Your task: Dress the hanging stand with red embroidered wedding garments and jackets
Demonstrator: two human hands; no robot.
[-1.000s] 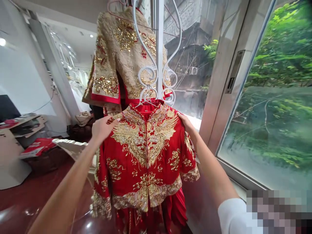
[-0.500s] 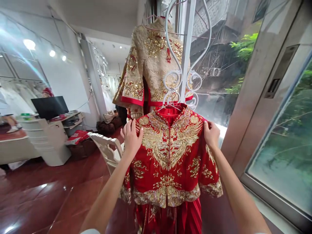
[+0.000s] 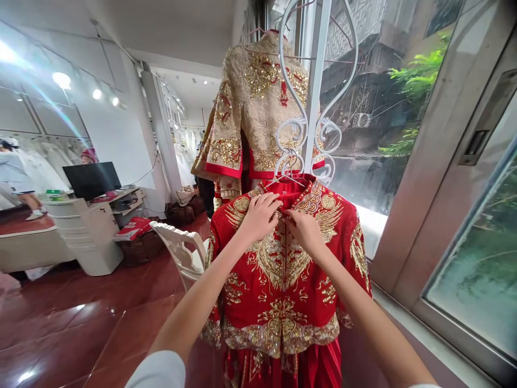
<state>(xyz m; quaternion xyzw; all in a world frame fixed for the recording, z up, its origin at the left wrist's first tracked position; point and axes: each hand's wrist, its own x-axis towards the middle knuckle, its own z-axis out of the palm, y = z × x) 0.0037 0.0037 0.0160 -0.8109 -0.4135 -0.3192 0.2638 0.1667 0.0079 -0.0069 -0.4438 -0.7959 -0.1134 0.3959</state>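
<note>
A red jacket (image 3: 258, 291) with gold embroidery hangs in front of me on a wire hanger (image 3: 289, 178), above a red pleated skirt (image 3: 319, 364). Both my hands are at the top of its front opening, just below the stand collar (image 3: 311, 188). My left hand (image 3: 260, 215) is closed on the collar's left edge, fingers bent over the cloth. On the other edge, my right hand (image 3: 304, 229) pinches the fabric near the neck. The two sets of fingertips nearly meet, and they hide the fastening between them.
Behind the jacket, a white scrolled metal stand (image 3: 313, 108) carries a cream and gold jacket (image 3: 262, 108). A white chair (image 3: 181, 248) is close on the left, a large window (image 3: 476, 242) on the right. Farther left are a desk with a monitor (image 3: 92, 179) and a person (image 3: 18, 172).
Both my hands have moved inward from the jacket's shoulders to the collar opening and taken hold of its edges. The view has shifted slightly left, and a person now shows at far left.
</note>
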